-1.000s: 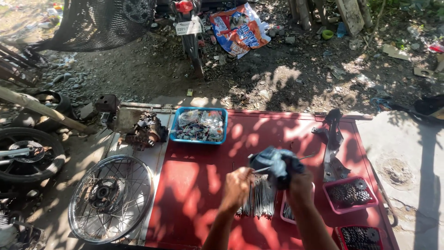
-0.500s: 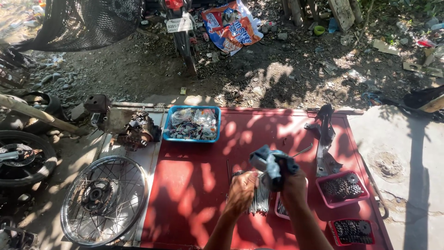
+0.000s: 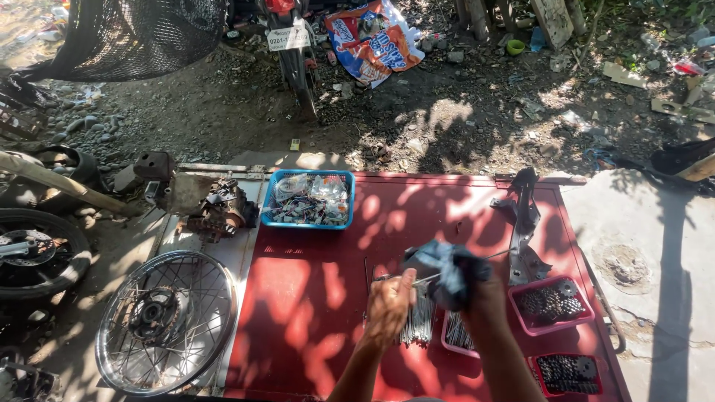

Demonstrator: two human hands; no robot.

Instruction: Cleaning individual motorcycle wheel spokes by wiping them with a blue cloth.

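My left hand (image 3: 389, 305) pinches one end of a thin metal spoke (image 3: 426, 278) held level over the red sheet-metal panel (image 3: 298, 298). My right hand (image 3: 484, 292) is wrapped in a grey-blue rag (image 3: 447, 269) closed around the same spoke. Below the hands a pile of loose spokes (image 3: 417, 326) lies on the panel, and more spokes fill a small pink tray (image 3: 456, 336).
A blue basket of small parts (image 3: 309, 199) stands at the panel's far left. Two pink trays of dark nipples (image 3: 551, 304) (image 3: 570, 372) sit right. A metal bracket (image 3: 523, 223) lies at far right. A spoked wheel (image 3: 165, 321), an engine part (image 3: 220, 212) and a tyre (image 3: 37, 253) lie left.
Both hands have drifted slightly down and right over the spoke pile, still working the rag along the spoke. The camera has tilted a little.
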